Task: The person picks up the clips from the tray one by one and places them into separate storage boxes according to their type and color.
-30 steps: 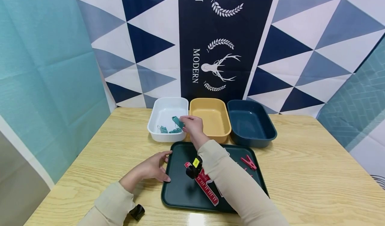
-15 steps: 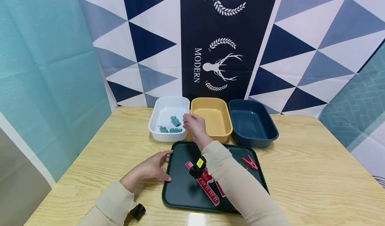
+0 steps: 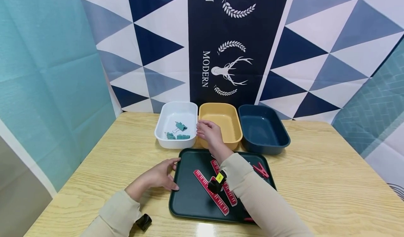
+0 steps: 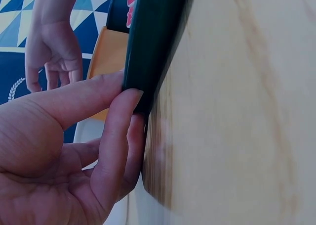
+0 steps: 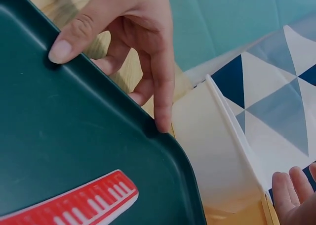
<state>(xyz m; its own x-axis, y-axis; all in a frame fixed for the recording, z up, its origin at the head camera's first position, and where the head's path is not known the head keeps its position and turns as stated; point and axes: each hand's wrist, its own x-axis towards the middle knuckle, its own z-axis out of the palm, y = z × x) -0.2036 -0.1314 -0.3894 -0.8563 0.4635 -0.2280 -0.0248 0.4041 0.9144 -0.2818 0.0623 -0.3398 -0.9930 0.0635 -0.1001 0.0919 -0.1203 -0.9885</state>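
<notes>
My left hand (image 3: 157, 175) grips the left rim of a dark green tray (image 3: 186, 198); in the right wrist view its thumb (image 5: 69, 44) presses the rim while other fingers curl along the outside. Over the front of the yellow bin (image 3: 231, 140), beside the white bin (image 3: 164, 117), my right hand (image 3: 210, 133) hovers with relaxed fingers and holds nothing. Three teal binder clips lie in the white bin, one (image 3: 181, 126) behind the others. On the tray are red strips with white key-like marks, one (image 3: 217, 200) at the left, and a red clothespin-like clip (image 3: 260, 170).
A dark blue bin (image 3: 281, 140) stands right of the yellow one, in a row along the back of the wooden table (image 3: 322, 174). Behind them hangs a patterned cloth (image 3: 161, 23). My right sleeve (image 3: 262, 195) covers part of the tray.
My right hand has released a teal binder clip into the white bin and drawn back to the right, over the yellow bin. The left hand has stayed on the tray's rim.
</notes>
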